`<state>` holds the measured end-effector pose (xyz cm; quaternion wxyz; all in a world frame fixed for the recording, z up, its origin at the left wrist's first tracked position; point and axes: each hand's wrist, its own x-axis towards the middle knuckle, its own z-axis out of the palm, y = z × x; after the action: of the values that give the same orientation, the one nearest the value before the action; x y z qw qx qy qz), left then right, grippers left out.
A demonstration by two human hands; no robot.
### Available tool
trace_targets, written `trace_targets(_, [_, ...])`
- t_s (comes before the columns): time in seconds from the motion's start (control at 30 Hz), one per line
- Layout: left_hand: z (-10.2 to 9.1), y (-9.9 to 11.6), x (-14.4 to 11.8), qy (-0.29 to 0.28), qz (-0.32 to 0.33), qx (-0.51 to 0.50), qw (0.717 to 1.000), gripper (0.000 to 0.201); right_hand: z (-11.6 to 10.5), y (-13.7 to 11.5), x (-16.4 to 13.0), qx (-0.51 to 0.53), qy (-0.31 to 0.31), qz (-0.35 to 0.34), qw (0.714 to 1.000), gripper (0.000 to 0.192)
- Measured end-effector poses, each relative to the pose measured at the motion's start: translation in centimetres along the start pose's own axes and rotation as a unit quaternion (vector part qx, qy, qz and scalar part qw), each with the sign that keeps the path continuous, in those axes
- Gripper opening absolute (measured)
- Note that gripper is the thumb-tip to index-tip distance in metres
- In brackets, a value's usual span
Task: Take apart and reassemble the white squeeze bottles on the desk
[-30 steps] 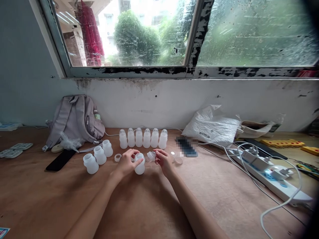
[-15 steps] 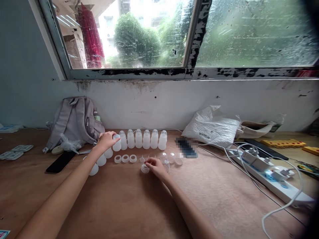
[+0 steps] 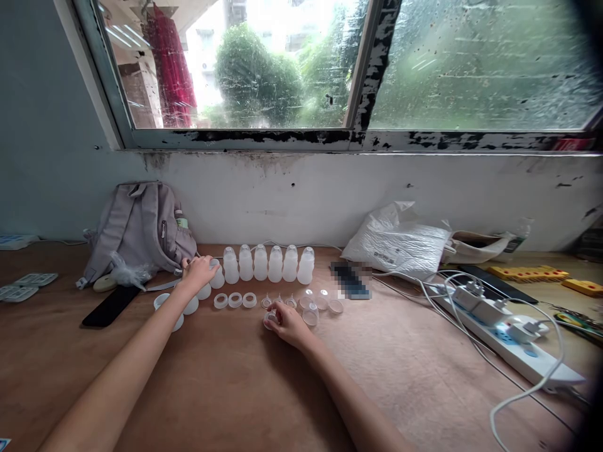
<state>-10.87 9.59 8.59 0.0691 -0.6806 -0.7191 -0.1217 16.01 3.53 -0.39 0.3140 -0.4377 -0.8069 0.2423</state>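
My left hand reaches over the left row, its fingers curled at the upper side of a frosted baby bottle without a cap. Several more open bottles stand in a line below, partly hidden by my left forearm. To the right stand several capped baby bottles. My right hand is closed around a clear ring collar low on the table; the fingers cover part of it. Beyond it lie white collars, small clear nipples and clear dome caps.
A grey backpack and a black phone are at left. On the right are a silver plastic bag, a blurred dark item, a white power strip with cables, and yellow pieces. The wall stands behind the table.
My left hand has shifted slightly left and lower, its fingers now off the bottle's top rim. The right hand has come down and forward over the collar. The view has shifted slightly.
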Motion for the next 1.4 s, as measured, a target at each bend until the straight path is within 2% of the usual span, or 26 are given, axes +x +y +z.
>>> trace_targets(0.6, [0.3,0.1,0.0,0.004,0.025,0.031,0.999,0.036,0.3,0.2,0.0,-0.025,-0.002,0.013,1.0,0.012])
trace_targets(0.67, [0.1,0.4,-0.3,0.052,0.033,0.022,0.998,0.04,0.3,0.2,0.0,-0.026,0.0,0.012,1.0,0.012])
trace_targets(0.77, [0.3,1.6,-1.9,0.171,0.083,-0.033,0.981,0.039,0.4,0.4,0.0,-0.018,0.007,0.007,1.0,0.01])
trace_targets(0.83, [1.1,2.8,-3.7,0.201,0.127,-0.082,0.968,0.033,0.4,0.5,0.0,-0.004,0.014,0.001,1.0,0.007])
trace_targets(0.97, [4.1,5.4,-8.3,0.158,0.219,-0.158,0.95,0.029,0.6,0.4,0.0,0.025,0.031,-0.005,0.999,0.003])
trace_targets(1.1, [6.5,7.1,-11.7,0.078,0.248,-0.199,0.945,0.042,0.8,-0.1,-0.1,0.058,0.038,-0.009,0.998,0.005])
trace_targets(1.17, [6.8,7.5,-12.4,0.037,0.255,-0.219,0.941,0.052,1.1,-0.5,-0.1,0.074,0.035,-0.008,0.997,0.008])
trace_targets(1.23, [6.8,7.7,-12.7,0.013,0.261,-0.24,0.935,0.053,1.5,-0.9,-0.2,0.09,0.027,-0.003,0.996,0.014])
trace_targets(1.4, [6.1,7.5,-12.4,0.022,0.243,-0.267,0.932,0.026,2.5,-1.6,-0.3,0.138,0.025,0.018,0.99,0.026])
